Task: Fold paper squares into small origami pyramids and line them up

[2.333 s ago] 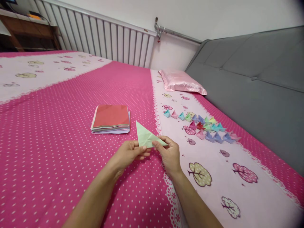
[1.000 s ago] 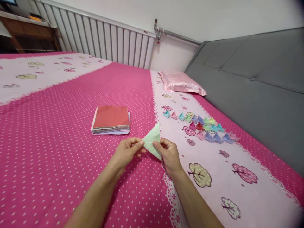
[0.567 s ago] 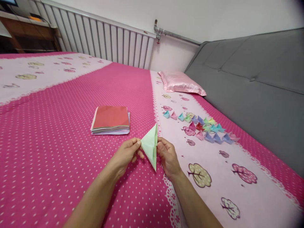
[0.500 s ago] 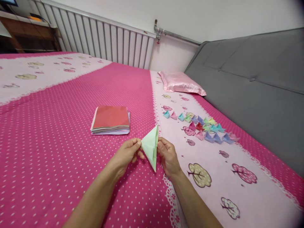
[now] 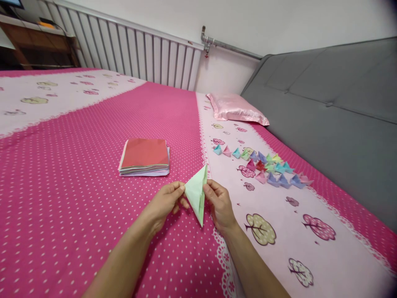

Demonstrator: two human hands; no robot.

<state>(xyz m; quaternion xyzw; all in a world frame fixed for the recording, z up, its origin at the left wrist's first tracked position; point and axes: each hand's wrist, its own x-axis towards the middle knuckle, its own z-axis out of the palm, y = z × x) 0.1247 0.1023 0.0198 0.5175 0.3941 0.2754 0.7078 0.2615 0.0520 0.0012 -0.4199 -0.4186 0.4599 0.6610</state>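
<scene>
A light green sheet of origami paper [image 5: 194, 192], folded into a triangle with layered edges along its right side, is held up between my hands over the bed. My left hand [image 5: 169, 202] pinches its left corner between thumb and forefinger. On the other side, my right hand [image 5: 219, 203] grips the layered long edge, its thumb in front and the fingers partly hidden behind the paper. Beyond my left hand lies a stack of square coloured paper [image 5: 145, 154], red on top. To the right, several small folded paper boats [image 5: 273, 179] in many colours stand in rows.
The bed is covered by a pink dotted sheet [image 5: 93, 165] with pale printed bands. A pink satin pillow [image 5: 235, 108] lies near the grey padded headboard [image 5: 335, 82] on the right. At the back are a white radiator [image 5: 133, 45] and a wooden desk [image 5: 34, 39].
My right thumb has shifted left onto the edge of the green paper. The paper has tilted slightly, its lower tip moving a little left. My left hand keeps its pinch.
</scene>
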